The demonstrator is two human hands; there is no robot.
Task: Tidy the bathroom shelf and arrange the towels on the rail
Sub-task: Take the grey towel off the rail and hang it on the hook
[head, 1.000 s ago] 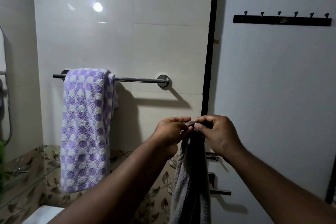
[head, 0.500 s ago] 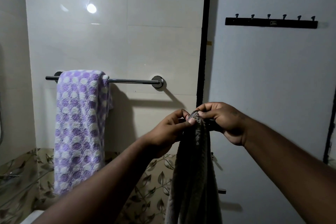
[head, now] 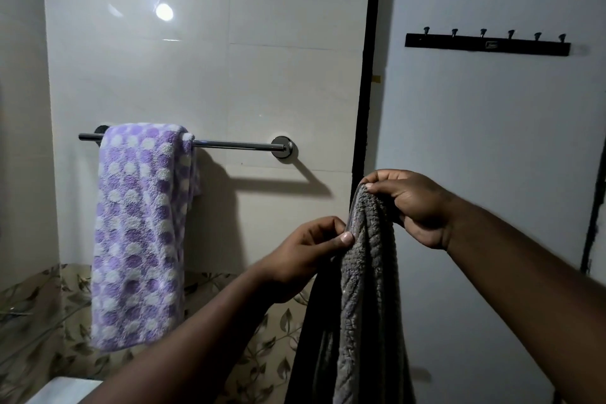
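Rail [head: 234, 144] on the wall, left of the door frame [head: 366, 75]. One towel [head: 141, 233] draped over the rail's left end. Hook rack [head: 487, 45] on the door, up and right. Second towel [head: 367, 289] hangs in front, between left hand [head: 305, 249] and right hand [head: 413, 203], right hand higher.

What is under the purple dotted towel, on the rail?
The purple dotted towel drapes over the rail, covering its left part and most of the left mount. Behind it, the wall is hidden.
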